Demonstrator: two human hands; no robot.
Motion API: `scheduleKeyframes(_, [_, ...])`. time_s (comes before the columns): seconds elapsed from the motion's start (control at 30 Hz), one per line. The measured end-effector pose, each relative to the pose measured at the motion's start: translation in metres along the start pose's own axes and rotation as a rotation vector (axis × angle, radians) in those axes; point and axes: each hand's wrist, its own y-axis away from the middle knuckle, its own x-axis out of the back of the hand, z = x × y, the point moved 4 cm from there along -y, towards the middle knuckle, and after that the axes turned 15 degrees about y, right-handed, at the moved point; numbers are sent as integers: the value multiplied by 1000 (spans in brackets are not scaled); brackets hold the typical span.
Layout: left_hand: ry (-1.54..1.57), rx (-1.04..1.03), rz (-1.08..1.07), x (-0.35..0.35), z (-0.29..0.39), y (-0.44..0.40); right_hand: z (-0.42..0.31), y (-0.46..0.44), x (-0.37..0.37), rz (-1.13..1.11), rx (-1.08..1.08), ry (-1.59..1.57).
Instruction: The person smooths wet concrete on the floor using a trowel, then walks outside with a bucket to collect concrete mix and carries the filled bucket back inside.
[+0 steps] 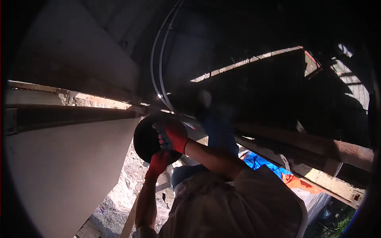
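Observation:
A round black bucket (145,137), dark inside, is in front of my body at the middle of the view. I wear red gloves with dark grey coated fingers. My left hand (159,160) is closed at the bucket's near rim, and its fingertips are partly hidden. Across the bucket's right side lies my right hand (174,136), its fingers curled at the rim. Shadow hides the bucket's contents and exact shape.
A large pale panel (67,170) stands at left below a dark beam (71,118). Two white cables (162,59) hang ahead. Wooden beams (309,144) run along the right, above a blue tarp (258,160) and an orange sheet (299,183). Rough, sunlit ground (123,186) shows below.

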Motion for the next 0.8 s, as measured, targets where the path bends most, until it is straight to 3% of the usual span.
scheduleKeyframes(0.1, [-116, 164, -39, 11, 78, -69, -80, 4, 28, -150, 1, -159])
scheduleKeyframes(0.13, [-247, -171, -140, 10, 110, -96, -122, 4, 44, -189, 8, -186])
scheduleKeyframes(0.2, [-262, 130, -223, 11, 135, -143, -180, 10, 72, -141, 18, -249])
scheduleKeyframes(0.27, [-360, -2, -268, 0, 179, -183, -217, 14, 90, -103, 8, -268])
scheduleKeyframes(0.3, [-94, 218, -263, -5, 196, -206, -228, 15, 106, -104, 64, -365])
scheduleKeyframes(0.33, [-113, 230, -369, -16, 204, -225, -232, 15, 126, -108, 126, -451])
scheduleKeyframes(0.37, [-321, 75, -403, -31, 225, -247, -218, 5, 164, 23, 60, -469])
scheduleKeyframes(0.43, [-232, -252, -525, -41, 306, -308, -275, 36, 203, 258, 74, -451])
scheduleKeyframes(0.47, [-363, -187, -408, -31, 335, -324, -314, 61, 209, 356, 124, -406])
scheduleKeyframes(0.53, [-425, -273, -181, 1, 366, -358, -356, 66, 244, 551, 197, -472])
scheduleKeyframes(0.6, [-324, -205, -66, 57, 383, -398, -395, 50, 291, 505, 397, -602])
scheduleKeyframes(0.63, [-146, -153, 31, 84, 405, -406, -418, 48, 315, 582, 401, -639])
scheduleKeyframes(0.67, [-191, -156, 137, 113, 413, -418, -435, 50, 339, 695, 246, -684])
scheduleKeyframes(0.7, [156, 139, 153, 140, 407, -429, -434, 19, 401, 628, 471, -588])
scheduleKeyframes(0.73, [144, 47, 155, 172, 367, -448, -476, 39, 413, 842, 708, -428])
scheduleKeyframes(0.77, [94, 110, 203, 189, 387, -459, -499, 69, 407, 1066, 904, -272])
scheduleKeyframes(0.8, [27, -38, 234, 213, 366, -486, -522, 83, 419, 1129, 838, 8])
